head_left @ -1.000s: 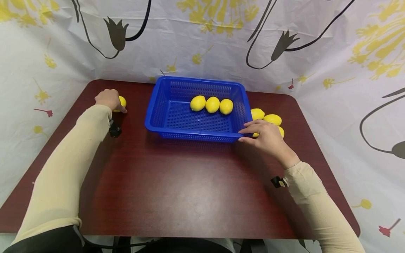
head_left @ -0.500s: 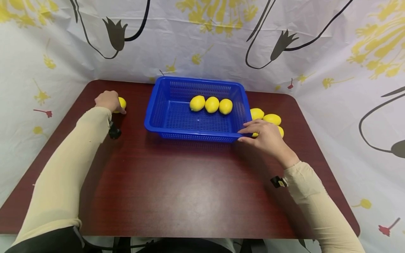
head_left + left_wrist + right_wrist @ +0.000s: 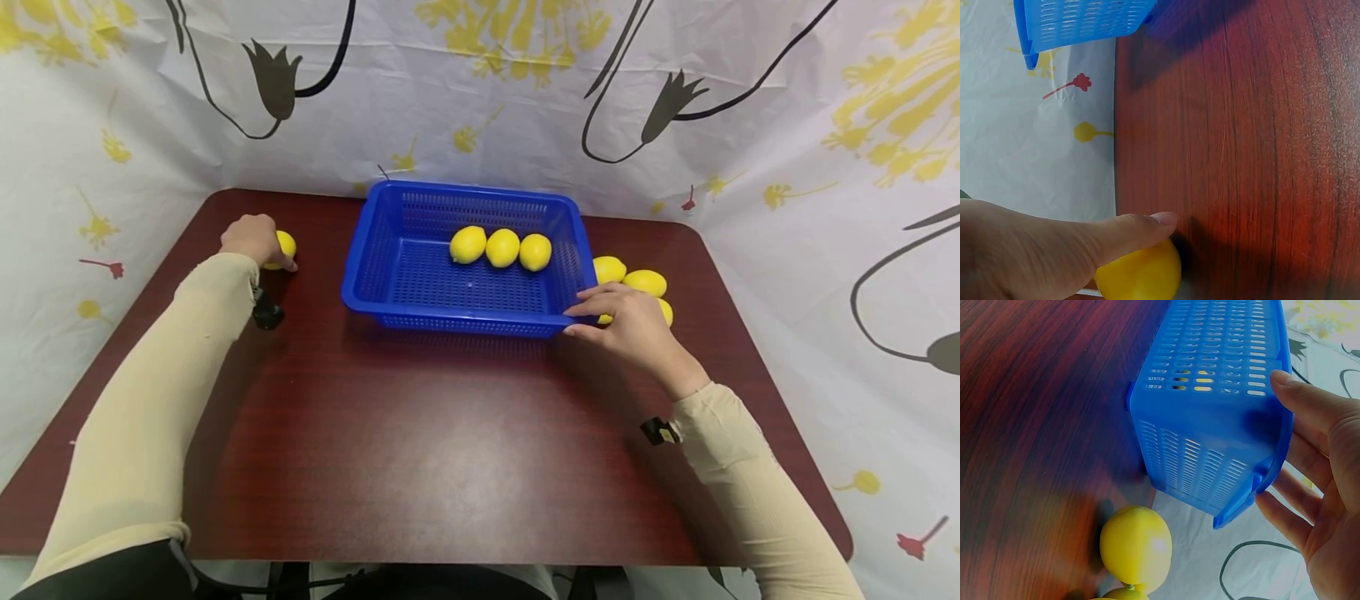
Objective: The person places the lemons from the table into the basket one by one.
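At the far left of the table, my left hand [image 3: 251, 237] grips a yellow lemon [image 3: 286, 243]. In the left wrist view its thumb lies along the side of that lemon [image 3: 1141, 275]; the other fingers are hidden. A blue perforated plastic basket [image 3: 468, 315] stands at the back middle with three lemons inside, among them a middle lemon [image 3: 502, 248]. My right hand [image 3: 633, 325] holds the basket's near right corner, thumb on the outer wall and fingers at the rim, as the right wrist view shows.
Several more lemons [image 3: 645, 283] lie on the table just right of the basket, partly behind my right hand. The dark red wooden table [image 3: 450, 450] reaches back to a white patterned cloth [image 3: 517, 117], which also hangs along both sides.
My left hand and its lemon have shifted very slightly to the left. The right hand, the basket and the other lemons stay where they were.
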A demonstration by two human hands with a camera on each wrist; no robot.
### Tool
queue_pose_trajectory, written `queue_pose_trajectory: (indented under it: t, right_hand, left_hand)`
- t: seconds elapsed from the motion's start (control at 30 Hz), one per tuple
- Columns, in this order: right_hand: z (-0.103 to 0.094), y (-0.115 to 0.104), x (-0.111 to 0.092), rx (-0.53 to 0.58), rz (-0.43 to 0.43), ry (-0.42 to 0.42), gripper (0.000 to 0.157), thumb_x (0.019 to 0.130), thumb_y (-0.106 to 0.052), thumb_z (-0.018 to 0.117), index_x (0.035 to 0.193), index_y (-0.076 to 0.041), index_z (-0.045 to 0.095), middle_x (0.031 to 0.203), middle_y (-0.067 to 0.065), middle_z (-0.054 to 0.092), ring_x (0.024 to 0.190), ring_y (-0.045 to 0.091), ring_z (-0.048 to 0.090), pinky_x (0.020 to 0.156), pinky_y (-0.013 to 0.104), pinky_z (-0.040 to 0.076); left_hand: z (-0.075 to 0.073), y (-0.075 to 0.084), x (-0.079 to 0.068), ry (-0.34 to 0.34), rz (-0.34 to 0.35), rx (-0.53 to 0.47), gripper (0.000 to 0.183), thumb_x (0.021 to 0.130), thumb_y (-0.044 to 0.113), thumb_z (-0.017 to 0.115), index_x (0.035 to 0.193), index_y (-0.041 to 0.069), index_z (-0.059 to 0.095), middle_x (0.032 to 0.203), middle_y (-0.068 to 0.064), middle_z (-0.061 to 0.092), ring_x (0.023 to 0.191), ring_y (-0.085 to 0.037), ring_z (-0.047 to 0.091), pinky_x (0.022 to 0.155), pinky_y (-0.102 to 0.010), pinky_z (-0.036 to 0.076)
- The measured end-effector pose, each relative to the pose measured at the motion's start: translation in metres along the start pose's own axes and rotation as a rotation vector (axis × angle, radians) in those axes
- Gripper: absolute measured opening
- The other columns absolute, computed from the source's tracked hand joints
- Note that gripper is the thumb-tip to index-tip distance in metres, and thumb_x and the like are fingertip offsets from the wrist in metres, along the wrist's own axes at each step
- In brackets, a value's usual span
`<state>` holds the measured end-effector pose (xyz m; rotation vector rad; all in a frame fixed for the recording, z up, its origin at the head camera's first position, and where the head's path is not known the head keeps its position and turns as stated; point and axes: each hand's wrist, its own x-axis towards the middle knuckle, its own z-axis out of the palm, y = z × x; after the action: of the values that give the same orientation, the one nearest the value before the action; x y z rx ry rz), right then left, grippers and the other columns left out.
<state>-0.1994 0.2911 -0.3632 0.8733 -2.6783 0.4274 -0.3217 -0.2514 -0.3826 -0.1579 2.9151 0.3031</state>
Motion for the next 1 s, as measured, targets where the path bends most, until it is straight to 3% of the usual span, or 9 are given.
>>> queue_pose_trajectory:
  t: [0.47,1.0]
  right_hand:
    - [0.0004,0.0005,-0.0005,-0.006,0.001,0.003,0.03,0.073,-0.034,0.087,0.097,-0.016,0.081,0.102,0.008,0.078,0.104,0.024,0.07,0.079,0.041,0.058]
    - [-0.0016,-0.0011,-0.0002,-0.004,0.006,-0.003,0.031,0.073,-0.034,0.087,0.097,-0.016,0.081,0.103,0.009,0.077,0.104,0.024,0.069,0.082,0.042,0.057]
  left_hand:
    - [-0.0023,0.0017,-0.0038,0.002,0.002,-0.017,0.057,0.079,0.027,0.079,0.115,-0.01,0.055,0.105,-0.03,0.055,0.084,-0.038,0.052,0.073,-0.049,0.05]
    - [-0.0039,-0.003,-0.0024,0.015,0.025,0.006,0.06,0.077,0.031,0.081,0.112,-0.011,0.056,0.104,-0.032,0.056,0.083,-0.039,0.054,0.068,-0.048,0.051]
